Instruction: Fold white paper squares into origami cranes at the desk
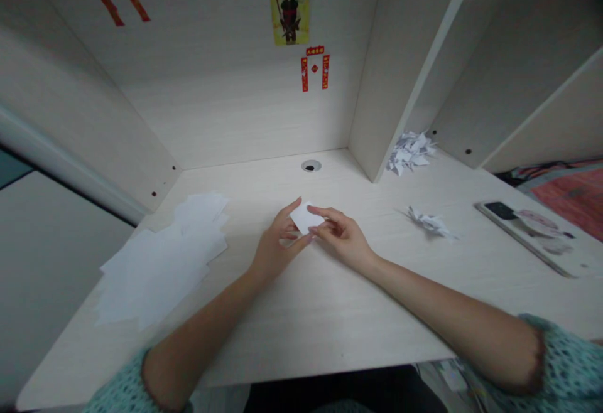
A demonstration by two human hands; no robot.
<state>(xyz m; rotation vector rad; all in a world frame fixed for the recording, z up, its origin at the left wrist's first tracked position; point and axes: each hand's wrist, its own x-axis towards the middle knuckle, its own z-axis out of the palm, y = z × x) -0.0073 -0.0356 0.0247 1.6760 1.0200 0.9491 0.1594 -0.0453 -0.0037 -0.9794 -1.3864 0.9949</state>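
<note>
A small folded piece of white paper (306,218) is held up between my two hands over the middle of the desk. The fingers and thumb of my left hand (279,238) close on its left and lower edges. From the right, my right hand (345,237) pinches the same paper, with the index finger across its face and the thumb near the lower corner. To the left lies a spread pile of white paper sheets (164,262). Some folded white paper (431,223) rests to the right of my right hand.
A heap of folded white paper pieces (411,151) sits by the upright divider (377,86) at the back right. A phone in a case (527,237) lies at the right, near red cloth (572,193). A round cable hole (311,166) is at the desk's back.
</note>
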